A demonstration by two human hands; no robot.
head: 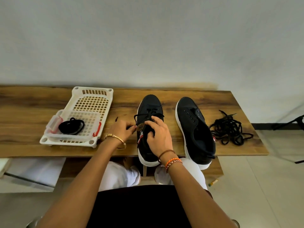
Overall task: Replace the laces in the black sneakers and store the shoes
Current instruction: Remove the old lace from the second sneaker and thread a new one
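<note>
On the wooden table (181, 94) the left black sneaker (150, 106), partly laced, has the right hand (158, 130) gripping its tongue and the left hand (122, 129) pinching the lace (139, 116) beside it, while the unlaced right sneaker (195, 129) stands just right, near a tangle of old laces (230, 127)
</note>
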